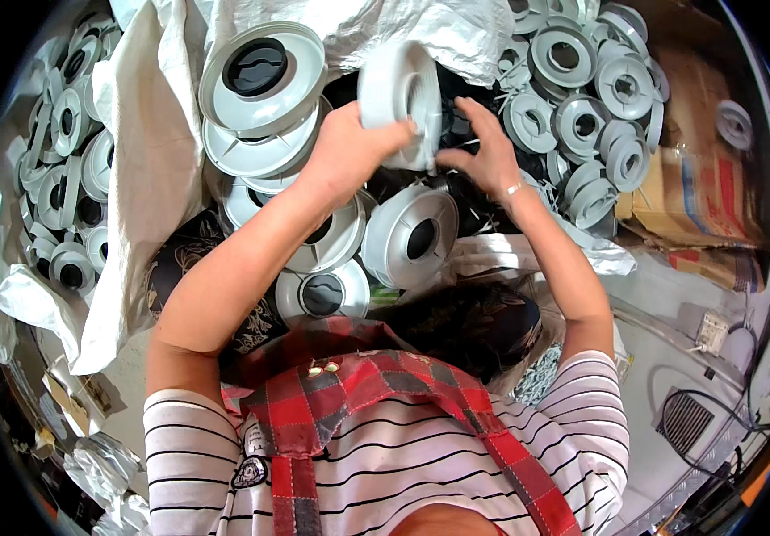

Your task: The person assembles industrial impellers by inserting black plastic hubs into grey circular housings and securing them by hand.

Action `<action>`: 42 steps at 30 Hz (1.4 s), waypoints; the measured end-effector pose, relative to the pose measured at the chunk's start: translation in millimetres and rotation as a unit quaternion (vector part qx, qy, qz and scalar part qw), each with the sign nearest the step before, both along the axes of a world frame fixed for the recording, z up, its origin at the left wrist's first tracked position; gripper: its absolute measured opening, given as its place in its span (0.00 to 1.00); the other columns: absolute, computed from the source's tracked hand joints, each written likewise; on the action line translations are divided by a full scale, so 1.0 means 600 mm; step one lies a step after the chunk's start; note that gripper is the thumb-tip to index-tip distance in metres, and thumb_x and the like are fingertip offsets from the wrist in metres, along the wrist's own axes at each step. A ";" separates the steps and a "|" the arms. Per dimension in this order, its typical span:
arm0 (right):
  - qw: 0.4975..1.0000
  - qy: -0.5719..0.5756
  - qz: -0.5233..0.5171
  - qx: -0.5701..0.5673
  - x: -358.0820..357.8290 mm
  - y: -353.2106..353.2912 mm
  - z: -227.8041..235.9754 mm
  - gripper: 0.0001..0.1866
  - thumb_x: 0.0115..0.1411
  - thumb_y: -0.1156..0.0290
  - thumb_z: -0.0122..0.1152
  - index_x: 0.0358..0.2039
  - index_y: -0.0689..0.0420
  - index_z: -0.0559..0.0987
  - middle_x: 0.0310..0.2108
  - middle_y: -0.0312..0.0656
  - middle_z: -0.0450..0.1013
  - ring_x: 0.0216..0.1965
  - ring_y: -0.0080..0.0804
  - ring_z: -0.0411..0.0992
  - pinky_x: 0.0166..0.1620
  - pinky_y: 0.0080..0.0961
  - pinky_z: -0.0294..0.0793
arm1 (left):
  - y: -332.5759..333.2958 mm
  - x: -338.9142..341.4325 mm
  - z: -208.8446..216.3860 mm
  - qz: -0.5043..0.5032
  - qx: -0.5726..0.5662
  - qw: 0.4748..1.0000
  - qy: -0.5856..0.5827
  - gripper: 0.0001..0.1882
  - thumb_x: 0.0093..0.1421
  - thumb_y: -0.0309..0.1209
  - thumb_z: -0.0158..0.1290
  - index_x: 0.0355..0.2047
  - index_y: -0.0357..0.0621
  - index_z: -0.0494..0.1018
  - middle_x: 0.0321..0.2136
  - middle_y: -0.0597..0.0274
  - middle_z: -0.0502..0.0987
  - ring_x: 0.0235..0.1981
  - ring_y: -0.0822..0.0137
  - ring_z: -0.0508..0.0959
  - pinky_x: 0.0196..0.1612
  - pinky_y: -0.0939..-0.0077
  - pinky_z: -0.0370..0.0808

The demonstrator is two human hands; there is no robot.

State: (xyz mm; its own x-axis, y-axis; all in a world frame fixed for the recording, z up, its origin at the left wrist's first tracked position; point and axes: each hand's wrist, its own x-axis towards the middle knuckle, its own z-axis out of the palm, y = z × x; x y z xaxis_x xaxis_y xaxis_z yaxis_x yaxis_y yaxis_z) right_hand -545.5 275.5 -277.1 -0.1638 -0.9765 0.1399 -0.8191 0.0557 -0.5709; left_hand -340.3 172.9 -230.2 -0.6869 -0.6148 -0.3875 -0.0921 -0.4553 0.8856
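Observation:
A grey plastic flanged ring (387, 94) is tilted nearly on edge, with my left hand (349, 152) closed around its lower left side. To its right is my right hand (485, 150), thumb and fingers apart, with nothing visibly held. Its thumb comes close to the ring's lower edge; whether they touch I cannot tell. Dark parts (467, 192) lie below the right hand, partly hidden. On the left stands a stack topped by a grey flange with a black cap (255, 67). Nearer me lie a flange with a dark centre (410, 237) and a capped one (322, 293).
A white woven sack (139, 170) on the left borders a heap of grey rings (68, 121). Another heap of grey rings (622, 85) fills the far right, beside brown cardboard (693, 170). White sheeting (403, 22) lies at the back. Cables (715, 397) run along the right floor.

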 end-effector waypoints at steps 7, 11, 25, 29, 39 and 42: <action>0.958 0.069 -0.164 0.225 -0.068 -0.089 -0.193 0.27 0.49 0.64 0.63 0.47 0.64 0.70 0.47 0.56 0.68 0.49 0.50 0.66 0.52 0.34 0.66 | -0.013 0.003 0.008 -0.003 -0.234 0.971 -0.039 0.26 0.49 0.37 0.57 0.45 0.33 0.68 0.39 0.52 0.73 0.38 0.63 0.74 0.42 0.73 0.70; 0.958 0.044 -0.227 0.172 -0.087 -0.089 -0.167 0.11 0.45 0.67 0.61 0.31 0.57 0.80 0.31 0.52 0.75 0.37 0.50 0.73 0.42 0.37 0.72 | -0.017 0.013 0.003 0.083 -0.120 0.989 0.016 0.23 0.53 0.38 0.56 0.42 0.32 0.68 0.35 0.59 0.74 0.35 0.72 0.73 0.39 0.78 0.71; 0.994 -0.005 0.023 0.108 0.076 -0.010 0.179 0.36 0.39 0.54 0.69 0.44 0.64 0.70 0.40 0.53 0.67 0.41 0.47 0.68 0.46 0.33 0.69 | 0.009 0.024 0.005 -0.044 0.133 0.982 0.128 0.18 0.59 0.40 0.50 0.38 0.34 0.69 0.31 0.61 0.74 0.29 0.74 0.74 0.33 0.78 0.74; 0.973 0.130 0.183 0.060 0.074 0.007 0.204 0.39 0.34 0.66 0.71 0.48 0.61 0.65 0.43 0.49 0.65 0.44 0.47 0.66 0.46 0.34 0.70 | 0.013 0.034 0.035 -0.096 0.185 0.967 0.143 0.21 0.58 0.42 0.51 0.41 0.32 0.69 0.34 0.59 0.75 0.32 0.73 0.76 0.36 0.78 0.75; 0.860 -0.337 -0.187 0.335 0.077 0.024 0.189 0.33 0.53 0.43 0.54 0.39 0.66 0.73 0.22 0.47 0.74 0.14 0.31 0.69 0.24 0.24 0.72 | 0.046 0.041 0.032 -0.105 0.135 0.960 0.221 0.21 0.60 0.38 0.50 0.47 0.33 0.66 0.42 0.58 0.73 0.42 0.70 0.74 0.47 0.72 0.72; 0.857 -0.271 -0.115 0.423 0.084 0.032 0.209 0.34 0.57 0.43 0.49 0.45 0.65 0.70 0.21 0.46 0.73 0.16 0.26 0.70 0.23 0.19 0.69 | 0.047 0.038 0.031 -0.081 0.113 0.970 0.200 0.21 0.60 0.38 0.51 0.47 0.34 0.66 0.42 0.58 0.73 0.43 0.71 0.72 0.47 0.73 0.71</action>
State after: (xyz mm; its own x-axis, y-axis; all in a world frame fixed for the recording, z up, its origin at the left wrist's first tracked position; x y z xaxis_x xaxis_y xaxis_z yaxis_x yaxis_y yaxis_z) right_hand -495.0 295.0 -151.6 -0.1826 -0.6243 -0.7596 -0.3587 0.7616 -0.5397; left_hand -317.4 200.9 -211.5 -0.8904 -0.4174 -0.1818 0.1529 -0.6502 0.7442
